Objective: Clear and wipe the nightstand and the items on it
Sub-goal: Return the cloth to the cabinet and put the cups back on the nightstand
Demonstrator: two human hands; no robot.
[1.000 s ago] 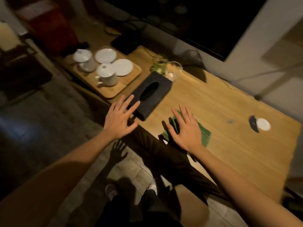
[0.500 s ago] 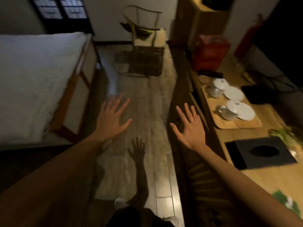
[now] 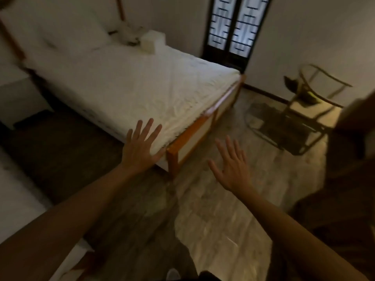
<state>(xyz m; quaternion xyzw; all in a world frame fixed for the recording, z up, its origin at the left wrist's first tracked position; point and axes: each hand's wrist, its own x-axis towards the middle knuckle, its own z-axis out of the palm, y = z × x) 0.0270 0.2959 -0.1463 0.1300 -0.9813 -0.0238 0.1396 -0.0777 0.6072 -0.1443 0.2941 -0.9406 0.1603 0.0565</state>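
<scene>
Both hands are spread wide and hold nothing. The left hand (image 3: 142, 148) is in front of the bed (image 3: 142, 86) corner; the right hand (image 3: 233, 167) is over the floor (image 3: 213, 220). No nightstand shows clearly. The person looks to be walking there; finding it comes next.

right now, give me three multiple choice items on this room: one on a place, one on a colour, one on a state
1. Where is the chair?
A. right of the bed, by the wall
B. on the bed
C. left of the bed

2. What colour is the bed sheet?
A. red
B. white
C. green

3. How are the two hands?
A. both fists
B. both gripping a cloth
C. both open, holding nothing

Answers: 1 A, it stands on the floor past the bed's foot corner. 2 B, the sheet is plain white. 3 C, the left hand and right hand have fingers spread and are empty.
</scene>
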